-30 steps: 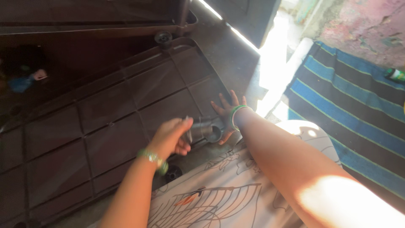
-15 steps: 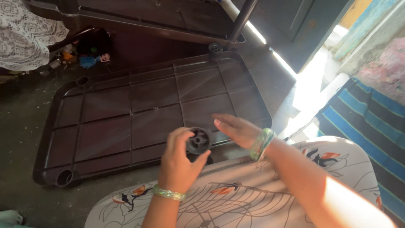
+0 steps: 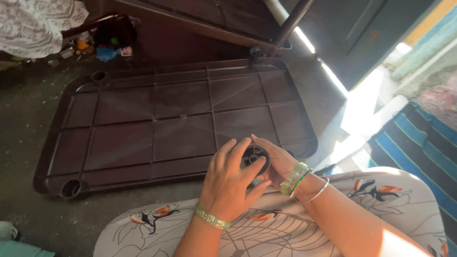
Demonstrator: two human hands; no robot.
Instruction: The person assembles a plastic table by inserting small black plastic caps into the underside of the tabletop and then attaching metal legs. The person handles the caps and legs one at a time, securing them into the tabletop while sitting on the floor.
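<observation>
Right hand (image 3: 281, 164) now closed onto round plastic cap (image 3: 255, 158) (earlier apart), joining left hand (image 3: 232, 183).

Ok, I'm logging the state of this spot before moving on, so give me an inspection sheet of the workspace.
Surface: bare grey concrete floor, partly in strong sunlight at the right.
Job's things: round dark plastic cap held between both hands; large brown ribbed plastic panel flat on the floor, with round sockets at its corners.
Clutter: small toys at the back; white lace cloth top left.
Grippers: left hand grips the cap from the front; right hand supports it from behind; bangles on both wrists.
Cables: nothing seen.
Surroundings: blue striped mat at right; dark pole; flower-print fabric over the lap.
</observation>
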